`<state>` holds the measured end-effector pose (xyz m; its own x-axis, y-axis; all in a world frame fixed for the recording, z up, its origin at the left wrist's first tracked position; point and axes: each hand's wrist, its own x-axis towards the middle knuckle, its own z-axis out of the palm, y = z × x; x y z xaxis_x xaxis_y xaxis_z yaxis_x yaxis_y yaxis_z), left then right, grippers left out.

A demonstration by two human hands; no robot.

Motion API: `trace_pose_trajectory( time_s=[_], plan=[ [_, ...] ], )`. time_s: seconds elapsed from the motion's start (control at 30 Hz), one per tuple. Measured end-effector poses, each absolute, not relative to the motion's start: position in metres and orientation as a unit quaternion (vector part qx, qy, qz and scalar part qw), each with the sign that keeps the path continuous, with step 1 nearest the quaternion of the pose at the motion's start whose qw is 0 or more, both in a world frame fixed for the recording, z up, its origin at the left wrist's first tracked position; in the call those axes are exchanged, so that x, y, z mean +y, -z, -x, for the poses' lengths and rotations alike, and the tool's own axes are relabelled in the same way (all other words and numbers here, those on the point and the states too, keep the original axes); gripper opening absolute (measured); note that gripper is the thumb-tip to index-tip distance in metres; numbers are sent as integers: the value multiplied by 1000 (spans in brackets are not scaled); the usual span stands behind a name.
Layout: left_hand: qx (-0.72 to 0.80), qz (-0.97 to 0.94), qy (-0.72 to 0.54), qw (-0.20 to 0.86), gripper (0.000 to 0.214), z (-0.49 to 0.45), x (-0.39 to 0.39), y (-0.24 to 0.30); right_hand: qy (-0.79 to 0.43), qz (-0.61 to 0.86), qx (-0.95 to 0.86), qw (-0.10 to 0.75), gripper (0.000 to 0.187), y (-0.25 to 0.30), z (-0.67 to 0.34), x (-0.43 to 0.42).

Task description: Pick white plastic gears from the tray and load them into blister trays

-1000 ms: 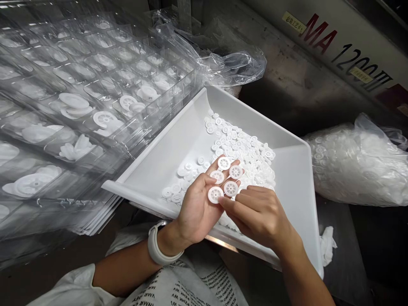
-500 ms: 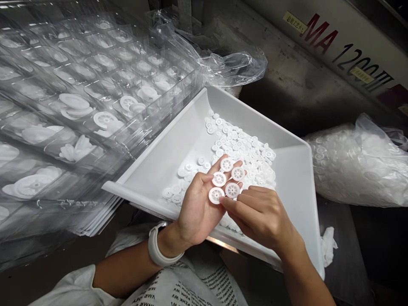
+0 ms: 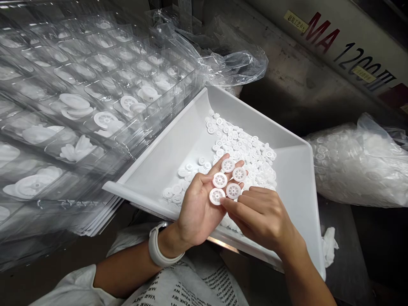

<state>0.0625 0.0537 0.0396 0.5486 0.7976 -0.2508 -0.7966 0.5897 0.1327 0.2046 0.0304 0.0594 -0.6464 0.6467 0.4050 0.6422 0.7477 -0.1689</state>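
Observation:
My left hand [image 3: 197, 204] lies palm up over the near edge of a white tray [image 3: 178, 144], with several small white spoked wheels [image 3: 227, 180] resting in a cluster on its fingers. My right hand [image 3: 261, 216] is curled beside it, its fingertips touching the nearest wheel on the left fingers. A pile of the same white wheels [image 3: 245, 148] lies in the tray just beyond both hands. A white watch [image 3: 156, 248] sits on my left wrist.
Stacked clear blister trays [image 3: 79, 106] with larger white parts fill the left. A clear bag of white wheels [image 3: 357, 163] lies at the right. Crumpled clear plastic [image 3: 229, 63] sits behind the tray. A machine panel marked MA 1200 [image 3: 347, 46] runs along the top right.
Almost nothing has moved. The wheels on my left fingers have shifted very slightly as my right fingertips stay against them.

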Motion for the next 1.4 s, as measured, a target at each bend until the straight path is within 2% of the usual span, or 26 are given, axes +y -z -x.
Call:
trace_pose_trajectory(
  time_s=[0.67,1.1,1.4],
  plan=[
    [136,-4,-456,880,50,-62,54,-39,5,360,-906,222,10,-59,-204,30],
    [134,13,-448,884,62,-62,54,-38,2,361,-906,221,10,-59,-203,30],
    [150,5,-446,882,61,-62,55,-39,-42,391,-890,230,10,-61,-204,31]
  ],
)
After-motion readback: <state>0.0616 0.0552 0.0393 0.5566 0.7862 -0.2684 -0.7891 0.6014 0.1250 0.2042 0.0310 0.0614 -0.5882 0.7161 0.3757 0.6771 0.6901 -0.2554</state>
